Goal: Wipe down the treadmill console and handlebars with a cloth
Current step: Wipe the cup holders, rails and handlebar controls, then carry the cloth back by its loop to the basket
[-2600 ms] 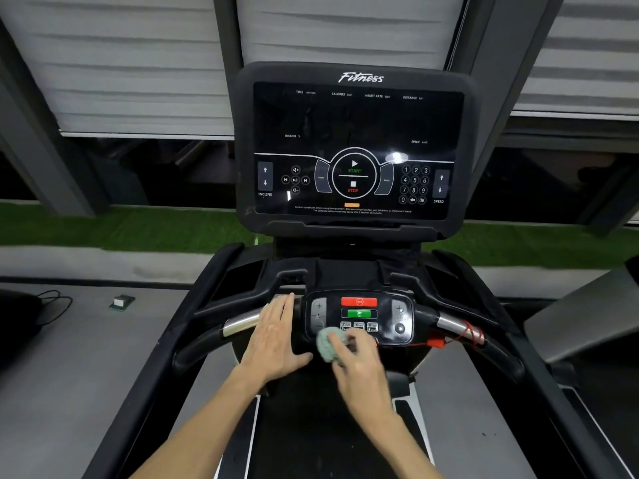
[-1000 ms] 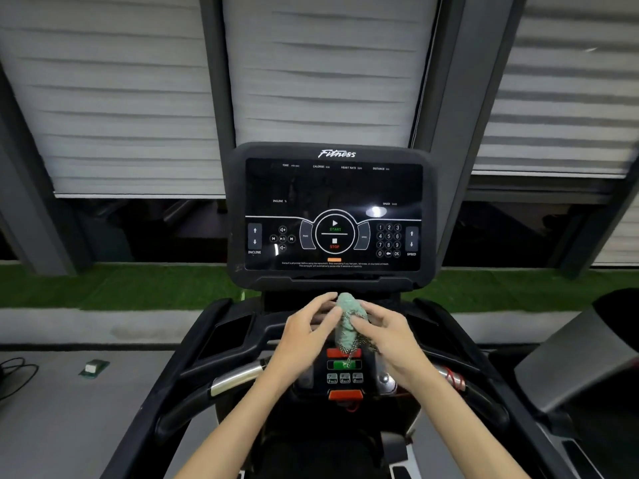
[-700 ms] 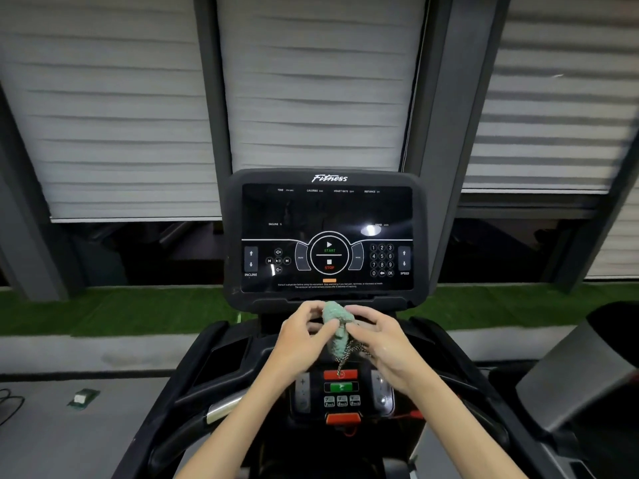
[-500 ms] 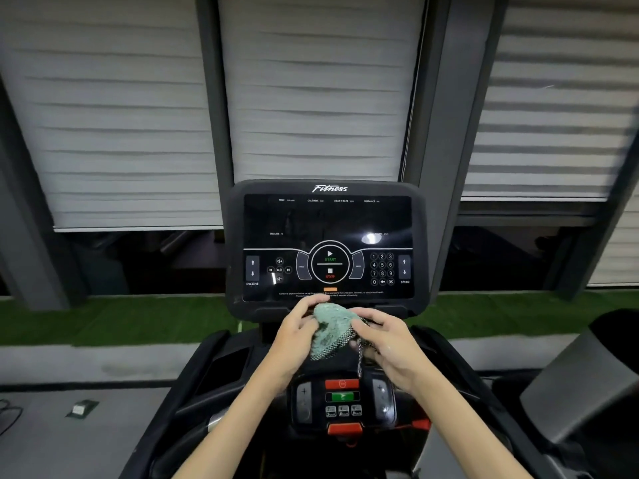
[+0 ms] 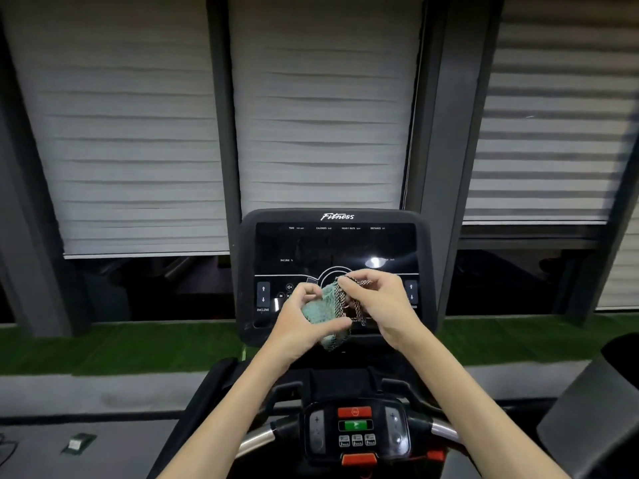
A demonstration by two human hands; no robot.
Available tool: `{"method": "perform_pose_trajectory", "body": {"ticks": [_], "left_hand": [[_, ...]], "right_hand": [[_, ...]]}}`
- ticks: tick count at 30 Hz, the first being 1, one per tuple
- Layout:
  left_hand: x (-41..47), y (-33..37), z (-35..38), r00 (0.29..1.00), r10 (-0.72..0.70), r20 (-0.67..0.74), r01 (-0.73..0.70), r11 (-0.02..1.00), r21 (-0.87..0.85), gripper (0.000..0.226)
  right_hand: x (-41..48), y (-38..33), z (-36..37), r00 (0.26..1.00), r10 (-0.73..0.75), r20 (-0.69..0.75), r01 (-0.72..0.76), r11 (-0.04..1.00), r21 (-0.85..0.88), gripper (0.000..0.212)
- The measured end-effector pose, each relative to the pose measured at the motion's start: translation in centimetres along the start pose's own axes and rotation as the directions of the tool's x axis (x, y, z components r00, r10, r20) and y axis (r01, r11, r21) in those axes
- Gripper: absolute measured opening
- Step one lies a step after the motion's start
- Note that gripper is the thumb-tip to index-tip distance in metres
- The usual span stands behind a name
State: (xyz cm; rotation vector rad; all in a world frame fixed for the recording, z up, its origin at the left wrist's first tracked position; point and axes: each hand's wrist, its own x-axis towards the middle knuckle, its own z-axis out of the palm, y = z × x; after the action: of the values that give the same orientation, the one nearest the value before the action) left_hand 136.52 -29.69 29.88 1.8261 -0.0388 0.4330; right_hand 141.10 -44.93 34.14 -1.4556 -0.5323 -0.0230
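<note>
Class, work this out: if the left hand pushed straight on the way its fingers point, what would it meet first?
Apart from the cloth it holds, the left hand would probably meet the console screen near its lower controls; depth is unclear.

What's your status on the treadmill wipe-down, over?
Both busy: left hand and right hand pinch the cloth. Bunched, held before the console screen; contact unclear. Nothing blocking the screen.

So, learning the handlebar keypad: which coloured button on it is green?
The middle button, below the red button and above the orange tab.
</note>
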Motion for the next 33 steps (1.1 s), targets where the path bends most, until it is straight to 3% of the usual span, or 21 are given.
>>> {"method": "perform_pose_trajectory", "body": {"ticks": [8,10,13,16,23,26,33], "left_hand": [[0.8,0.7,-3.4,0.994,0.091,-0.052,-0.089,0.995,0.035,0.009],[0.5,0.8,-4.5,0.992,0.097,-0.086,-0.090,0.993,0.079,0.012],[0.1,0.9,-6.8,0.991,0.080,-0.107,-0.060,0.982,0.178,0.022],[-0.6,1.0,-10.1,0.981,0.029,-0.190,0.015,0.974,0.228,0.023],[-4.2,1.7,-16.3,0.949,-0.020,-0.314,0.112,0.954,0.279,0.027],[-5.6,1.9,-17.7,0.937,-0.055,-0.345,0.157,0.948,0.276,0.022],[-9.4,2.8,-18.7,0.867,0.037,-0.497,0.123,0.950,0.286,0.008]], "right_hand": [[0.8,-1.8,2.3,0.999,0.007,0.041,-0.007,1.000,-0.003,0.015],[1.0,-1.9,3.3,0.998,-0.011,0.056,0.013,0.999,-0.049,0.017],[1.5,-1.8,5.3,0.996,-0.071,0.056,0.083,0.963,-0.257,0.024],[1.7,-1.7,7.8,0.985,-0.075,0.158,0.120,0.946,-0.300,0.036],[2.5,-0.8,15.0,0.934,-0.001,0.357,0.062,0.985,-0.160,0.028],[2.6,-1.1,17.5,0.881,-0.015,0.473,0.036,0.999,-0.036,0.020],[1.7,-2.0,20.6,0.720,-0.052,0.692,-0.113,0.975,0.190,0.014]]}}
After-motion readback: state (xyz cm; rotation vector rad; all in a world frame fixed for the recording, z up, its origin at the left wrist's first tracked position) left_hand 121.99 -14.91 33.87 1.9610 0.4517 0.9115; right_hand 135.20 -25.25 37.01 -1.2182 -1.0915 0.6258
